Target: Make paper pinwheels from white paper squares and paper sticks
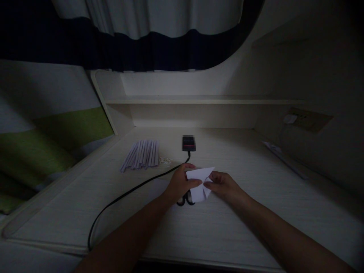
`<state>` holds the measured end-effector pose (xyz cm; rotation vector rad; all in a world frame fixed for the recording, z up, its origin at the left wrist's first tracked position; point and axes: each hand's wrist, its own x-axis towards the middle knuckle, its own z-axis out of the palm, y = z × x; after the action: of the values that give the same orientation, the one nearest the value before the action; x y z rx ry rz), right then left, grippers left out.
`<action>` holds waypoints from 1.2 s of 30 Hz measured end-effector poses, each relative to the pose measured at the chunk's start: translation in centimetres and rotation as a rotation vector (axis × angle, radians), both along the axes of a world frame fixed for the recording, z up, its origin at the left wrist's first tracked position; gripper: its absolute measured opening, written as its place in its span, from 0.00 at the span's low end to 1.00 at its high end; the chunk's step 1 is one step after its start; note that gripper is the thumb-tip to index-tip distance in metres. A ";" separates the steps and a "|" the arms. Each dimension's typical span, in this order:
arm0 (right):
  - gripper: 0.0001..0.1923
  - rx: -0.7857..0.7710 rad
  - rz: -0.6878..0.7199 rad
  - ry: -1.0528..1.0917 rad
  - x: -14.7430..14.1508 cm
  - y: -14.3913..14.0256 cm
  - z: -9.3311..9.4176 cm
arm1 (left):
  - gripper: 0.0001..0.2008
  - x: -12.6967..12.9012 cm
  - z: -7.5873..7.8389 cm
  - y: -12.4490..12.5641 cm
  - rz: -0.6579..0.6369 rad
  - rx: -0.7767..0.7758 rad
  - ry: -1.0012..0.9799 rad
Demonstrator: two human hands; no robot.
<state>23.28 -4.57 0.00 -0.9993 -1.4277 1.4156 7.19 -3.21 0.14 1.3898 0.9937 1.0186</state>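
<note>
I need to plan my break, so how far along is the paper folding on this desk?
Done: a stack of folded paper strips lies on the desk. In hand: the left hand and right hand pinch one white sheet, partly creased. Scissors lie beneath. Left: finishing this sheet; no further blank sheets are clearly visible.

Paper: a folded white sheet [200,183] is pinched between the left hand [182,182] and right hand [223,185].
Scissors: black handles [185,201] are seen beneath the left hand.
Strips: a white paper bundle [141,154] is laid on the counter [233,227], beyond the left hand.
</note>
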 end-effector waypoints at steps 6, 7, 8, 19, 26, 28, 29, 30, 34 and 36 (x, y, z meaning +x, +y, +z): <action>0.07 0.023 -0.214 0.124 -0.4 -0.5 0.5 | 0.18 0.9 0.2 -0.1 -0.087 -0.167 -0.288; 0.07 0.026 -0.237 0.138 -0.5 -0.5 0.4 | 0.16 0.9 0.0 -0.2 -0.117 -0.175 -0.290; 0.07 0.027 -0.256 0.148 -0.6 -0.5 0.2 | 0.15 1.0 -0.1 -0.3 -0.132 -0.183 -0.281; 0.10 0.039 -0.339 0.191 -1.6 -0.8 -0.5 | 0.10 1.2 0.0 -0.5 -0.034 -0.199 -0.164; 0.12 -0.010 -0.353 0.245 -1.4 -0.7 -0.4 | 0.10 0.6 -0.2 0.0 -0.032 -0.203 -0.088; 0.12 0.061 -0.388 0.240 -0.5 -0.2 -0.2 | 0.10 0.4 -0.3 0.2 -0.050 -0.211 -0.041; 0.12 0.101 -0.412 0.219 0.0 0.0 -0.1 | 0.10 0.3 -0.4 0.3 -0.069 -0.219 -0.020; 0.12 0.119 -0.418 0.188 0.4 0.2 0.1 | 0.10 0.2 -0.5 0.3 -0.092 -0.229 0.000; 0.12 0.054 -0.314 0.045 1.6 0.5 1.0 | 0.09 0.0 -0.6 0.2 -0.191 -0.259 0.079; 0.13 0.011 -0.246 0.002 1.7 0.5 1.1 | 0.07 0.0 -0.5 0.0 -0.220 -0.270 0.110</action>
<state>24.97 -4.08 1.09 -1.1246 -1.2610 1.2273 7.19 -3.17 -0.39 1.3062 0.9932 0.6268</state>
